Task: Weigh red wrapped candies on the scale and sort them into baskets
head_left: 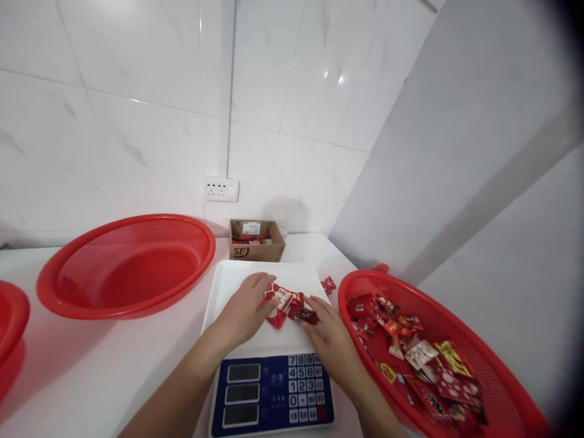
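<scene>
- Scale (269, 395) at 6 o'clock, keypad facing wearer, presumably for easy reading.
- Left hand (244, 310), right hand (331, 334): part-open, flanking packets (279, 299) on it, seemingly gathering; firm hold, can't tell.
- Basket (502, 389), 4 o'clock, within reach.

— Which marks can you not read?
— The three displays (241, 394) of the scale (276, 395) look dark; I cannot tell any digits; the print on the box label (251, 228) is too small.
— And what is cut or covered?
— The edges cut the left red container (11, 316), the right basket (497, 389) and both forearms (182, 374); the left hand (246, 309) covers part of the packets (279, 298).
</scene>
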Tool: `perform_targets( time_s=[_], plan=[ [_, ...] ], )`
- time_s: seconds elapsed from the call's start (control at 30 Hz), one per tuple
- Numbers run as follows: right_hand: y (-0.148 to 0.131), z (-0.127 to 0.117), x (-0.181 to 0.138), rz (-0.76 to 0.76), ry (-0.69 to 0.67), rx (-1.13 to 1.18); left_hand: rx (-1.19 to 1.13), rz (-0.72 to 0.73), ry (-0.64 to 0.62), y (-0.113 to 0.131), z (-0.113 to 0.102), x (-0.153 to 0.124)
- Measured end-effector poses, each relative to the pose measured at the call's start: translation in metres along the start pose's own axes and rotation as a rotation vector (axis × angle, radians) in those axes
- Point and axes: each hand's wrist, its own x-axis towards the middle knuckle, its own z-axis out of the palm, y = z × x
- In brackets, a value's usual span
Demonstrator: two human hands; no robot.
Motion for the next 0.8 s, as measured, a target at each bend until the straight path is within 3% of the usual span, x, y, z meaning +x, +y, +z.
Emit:
perform_targets(
  time_s=[0.13, 0.3, 0.43, 0.57, 0.7, 0.8],
  plan=[
    [0.013, 0.007, 0.000, 0.020, -0.060, -0.225, 0.222, 0.033, -0.338, 0.008, 0.010, 0.001],
    [0.003, 0.011, 0.008, -0.025, -0.239, -0.232, 0.298, 0.084, -0.522, 0.017, 0.009, -0.005],
    [-0.013, 0.005, 0.009, -0.057, -0.337, -0.198, 0.330, 0.106, -0.475, 0.008, 0.010, -0.013],
    [-0.016, -0.017, -0.004, -0.080, -0.352, -0.121, 0.306, 0.114, -0.417, 0.000, 0.007, -0.023],
    [0.004, -0.052, -0.027, -0.108, -0.255, -0.111, 0.287, 0.117, -0.315, -0.001, 0.005, -0.043],
    [0.031, -0.083, -0.041, -0.034, -0.183, -0.197, 0.268, 0.137, -0.126, -0.004, 0.012, -0.067]
  ],
)
